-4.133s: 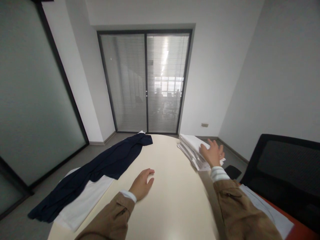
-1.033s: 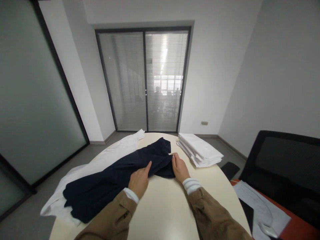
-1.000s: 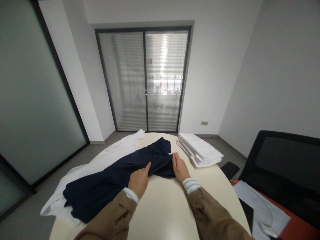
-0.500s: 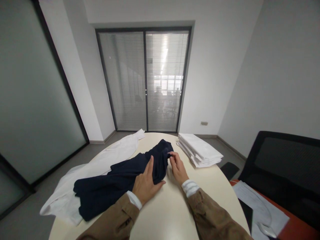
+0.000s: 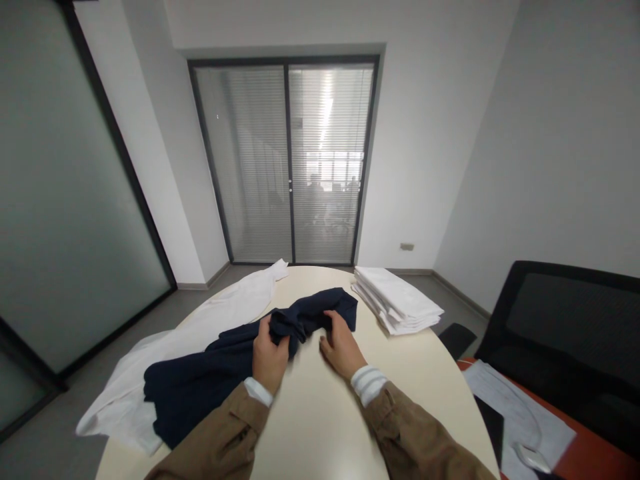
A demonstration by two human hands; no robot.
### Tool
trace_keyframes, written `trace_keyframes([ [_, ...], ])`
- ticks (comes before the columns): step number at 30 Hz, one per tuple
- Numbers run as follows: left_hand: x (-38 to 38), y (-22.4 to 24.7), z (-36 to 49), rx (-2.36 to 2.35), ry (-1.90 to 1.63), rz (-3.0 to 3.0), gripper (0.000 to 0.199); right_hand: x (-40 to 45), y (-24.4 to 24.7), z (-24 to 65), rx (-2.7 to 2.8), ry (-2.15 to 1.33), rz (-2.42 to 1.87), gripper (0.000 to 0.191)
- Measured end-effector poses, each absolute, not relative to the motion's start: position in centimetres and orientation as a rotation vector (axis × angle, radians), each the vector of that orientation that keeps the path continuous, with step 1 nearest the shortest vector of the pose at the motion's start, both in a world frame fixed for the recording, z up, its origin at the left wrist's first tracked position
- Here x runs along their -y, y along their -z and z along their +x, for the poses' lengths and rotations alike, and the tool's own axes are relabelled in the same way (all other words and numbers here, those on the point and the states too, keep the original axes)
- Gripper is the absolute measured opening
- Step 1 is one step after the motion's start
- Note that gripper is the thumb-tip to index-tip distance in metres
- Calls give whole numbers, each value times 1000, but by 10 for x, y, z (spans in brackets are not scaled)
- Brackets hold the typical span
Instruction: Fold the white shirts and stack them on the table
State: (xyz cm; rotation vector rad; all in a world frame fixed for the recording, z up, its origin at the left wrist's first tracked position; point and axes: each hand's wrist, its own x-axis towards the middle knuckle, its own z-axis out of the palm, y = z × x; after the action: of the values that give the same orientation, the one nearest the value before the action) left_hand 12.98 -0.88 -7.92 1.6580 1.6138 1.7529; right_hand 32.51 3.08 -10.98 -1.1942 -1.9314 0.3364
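A navy-blue garment [image 5: 200,373] lies crumpled across the round table, its far part bunched between my hands. My left hand [image 5: 271,357] is closed on a gathered fold near the middle, with thumb and fingers pinching the cloth. My right hand [image 5: 345,350] is beside the far right end of the garment; one fingertip touches its edge, and the other fingers are apart from it, lower down. A white garment [image 5: 220,313] is spread behind and left of the navy one, partly covered by it.
A stack of folded white cloth [image 5: 400,301] sits at the table's [image 5: 320,427] far right edge. To the right, a black mesh chair [image 5: 565,333] stands behind a red surface with papers [image 5: 515,400] and a white computer mouse [image 5: 531,458].
My left hand has moved left and up and closed on the navy cloth, which was under its flat fingers. The garment's far end has swung right and flattened. My right hand has shifted slightly lower.
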Motion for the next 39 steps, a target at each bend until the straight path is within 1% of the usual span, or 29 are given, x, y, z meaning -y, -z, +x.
trace_keyframes([
  [2,9,72,126,-1652,-1869,1601,30,-36,113,332,1948,-214,-1334,64],
  [3,8,68,123,-1682,-1928,1550,31,-38,113,335,1972,-188,-1402,62],
  [4,7,65,120,-1712,-1984,1484,31,-39,112,337,2006,-171,-1463,57],
  [7,-3,60,108,-1730,-2098,1288,39,-39,107,342,2111,-109,-1567,32],
  [9,-11,61,98,-1642,-2084,1263,54,-39,102,344,2140,-75,-1585,25],
  [12,-20,68,84,-1598,-1966,1327,87,-40,98,350,2103,-23,-1591,21],
  [14,-21,71,78,-1694,-1882,1409,100,-44,98,357,2030,27,-1618,20],
  [15,-20,72,77,-1769,-1840,1474,102,-46,98,361,1983,41,-1638,21],
  [16,-18,72,76,-1849,-1796,1559,100,-48,98,365,1936,39,-1660,24],
  [17,-16,72,77,-1927,-1747,1663,94,-51,99,369,1886,22,-1687,26],
  [20,-7,69,84,-2108,-1520,1991,59,-57,101,376,1768,-59,-1765,34],
  [21,-4,69,87,-2145,-1422,2068,50,-57,101,376,1752,-84,-1774,36],
  [22,-1,69,89,-2177,-1313,2123,45,-57,101,375,1752,-111,-1763,38],
  [25,4,76,94,-2238,-994,2170,51,-48,102,362,1876,-193,-1571,42],
  [28,4,84,92,-2198,-809,2145,56,-36,104,344,2122,-224,-1335,37],
  [30,1,87,91,-2142,-803,2107,56,-30,107,335,2237,-240,-1323,34],
  [34,-8,87,91,-1918,-978,1993,46,-34,109,333,2248,-286,-1406,28],
  [36,-14,87,90,-1797,-1081,1888,42,-42,109,340,2216,-244,-1407,23],
  [39,-21,87,83,-1739,-1297,1691,37,-53,111,356,2097,-87,-1511,22],
])
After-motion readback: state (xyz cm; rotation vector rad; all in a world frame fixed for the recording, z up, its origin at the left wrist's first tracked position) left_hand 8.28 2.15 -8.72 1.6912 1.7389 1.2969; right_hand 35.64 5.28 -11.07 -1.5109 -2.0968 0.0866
